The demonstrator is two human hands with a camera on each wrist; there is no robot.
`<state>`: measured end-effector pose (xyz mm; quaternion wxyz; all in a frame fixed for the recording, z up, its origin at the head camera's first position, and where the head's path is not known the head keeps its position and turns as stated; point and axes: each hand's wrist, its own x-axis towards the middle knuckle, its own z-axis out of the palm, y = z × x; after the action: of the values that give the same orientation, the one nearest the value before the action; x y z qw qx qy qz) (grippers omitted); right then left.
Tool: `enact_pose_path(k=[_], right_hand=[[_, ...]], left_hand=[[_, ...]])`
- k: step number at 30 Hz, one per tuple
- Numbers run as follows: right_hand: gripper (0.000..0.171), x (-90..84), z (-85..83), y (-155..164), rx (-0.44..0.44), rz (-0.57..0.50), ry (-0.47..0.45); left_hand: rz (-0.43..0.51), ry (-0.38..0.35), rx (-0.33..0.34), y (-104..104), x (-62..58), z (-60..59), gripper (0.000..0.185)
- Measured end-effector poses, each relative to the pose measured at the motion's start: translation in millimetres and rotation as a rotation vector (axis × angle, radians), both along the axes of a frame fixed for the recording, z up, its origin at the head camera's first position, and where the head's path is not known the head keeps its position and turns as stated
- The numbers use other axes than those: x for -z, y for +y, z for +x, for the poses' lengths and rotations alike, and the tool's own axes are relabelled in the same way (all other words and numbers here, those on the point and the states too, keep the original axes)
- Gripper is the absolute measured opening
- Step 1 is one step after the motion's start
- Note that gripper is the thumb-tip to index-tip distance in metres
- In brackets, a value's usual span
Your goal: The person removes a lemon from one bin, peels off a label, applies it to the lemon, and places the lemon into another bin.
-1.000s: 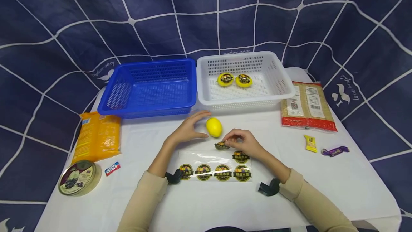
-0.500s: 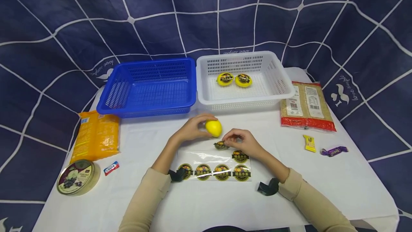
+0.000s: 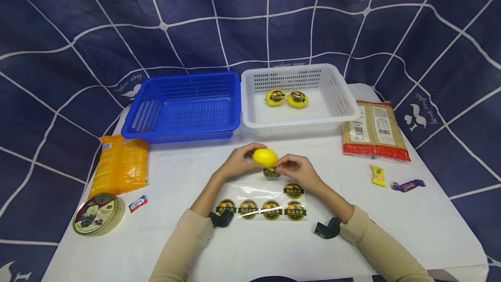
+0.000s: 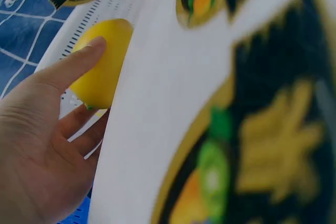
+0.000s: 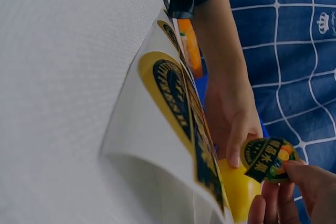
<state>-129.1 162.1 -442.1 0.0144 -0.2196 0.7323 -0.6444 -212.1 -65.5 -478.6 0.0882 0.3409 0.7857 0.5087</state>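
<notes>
The lemon (image 3: 265,156) is smooth, plain yellow and unlabelled. The left hand (image 3: 236,163) grips it with curled fingers, just above the table's middle. The right hand (image 3: 298,172) pinches one round sticker (image 3: 271,172) beside the lemon. Five stickers remain on the sheet (image 3: 261,201). Two labelled lemons (image 3: 286,98) lie in the white basket (image 3: 348,99) at the far edge. Bare tabletop lies along the near edge.
</notes>
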Motion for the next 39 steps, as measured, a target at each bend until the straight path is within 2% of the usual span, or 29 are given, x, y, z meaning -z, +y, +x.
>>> enact_pose_path(k=[6,12,19,28,35,39], right_hand=[[0.015,18.0,-10.3,7.7,0.112,-0.146,-0.092],[0.021,22.7,-14.6,7.0,0.204,-0.204,-0.155],[0.023,25.3,-19.1,-0.1,0.219,-0.211,-0.199],[0.019,26.2,-22.8,-2.0,0.236,-0.26,-0.255],[0.024,23.0,-25.3,-0.7,0.236,-0.253,-0.294],[0.025,18.6,-30.4,3.5,0.198,-0.205,-0.277]], left_hand=[[0.023,-0.003,-0.09,3.5,10.6,8.5,0.059],[0.059,0.054,-0.106,5.5,16.5,11.5,0.062],[0.045,0.105,-0.127,5.4,17.8,13.4,0.063],[0.045,0.099,-0.138,4.8,17.8,13.1,0.065],[0.039,0.097,-0.125,5.2,-18.3,31.1,0.06],[0.035,0.105,-0.133,5.0,-17.6,31.1,0.06]])
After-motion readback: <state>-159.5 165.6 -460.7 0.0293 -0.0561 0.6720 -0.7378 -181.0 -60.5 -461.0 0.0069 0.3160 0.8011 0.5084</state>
